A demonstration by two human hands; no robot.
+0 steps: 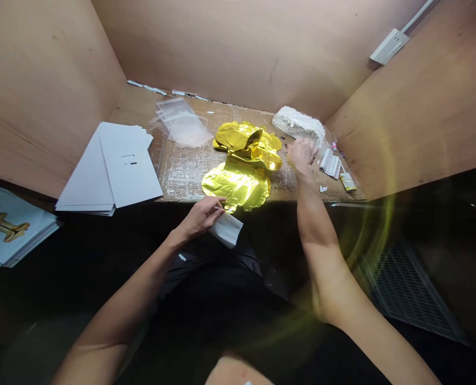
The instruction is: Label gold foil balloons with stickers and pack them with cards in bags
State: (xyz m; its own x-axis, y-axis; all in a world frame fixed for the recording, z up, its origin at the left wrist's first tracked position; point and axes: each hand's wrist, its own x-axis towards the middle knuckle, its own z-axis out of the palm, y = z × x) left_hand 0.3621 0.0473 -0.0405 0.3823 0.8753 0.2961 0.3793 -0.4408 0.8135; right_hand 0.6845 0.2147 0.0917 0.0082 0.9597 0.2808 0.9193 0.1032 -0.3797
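Observation:
My left hand [201,215] is closed on a small white folded packet [227,229] just off the front edge of the wooden desk [182,171]. Beside it, a heap of flat gold foil balloons [242,163] lies in the middle of the desk. My right hand [302,154] reaches over the back right of the desk, next to a white wrapped bundle [298,124]. Its fingers are curled and blurred, and I cannot see whether they hold anything.
A stack of white cards [112,168] lies at the left, with clear plastic bags [182,124] behind it. Small white packs [331,163] and a little tube [347,182] sit at the right. Wooden walls enclose the desk on three sides. A printed sheet pile [9,227] lies at the far left.

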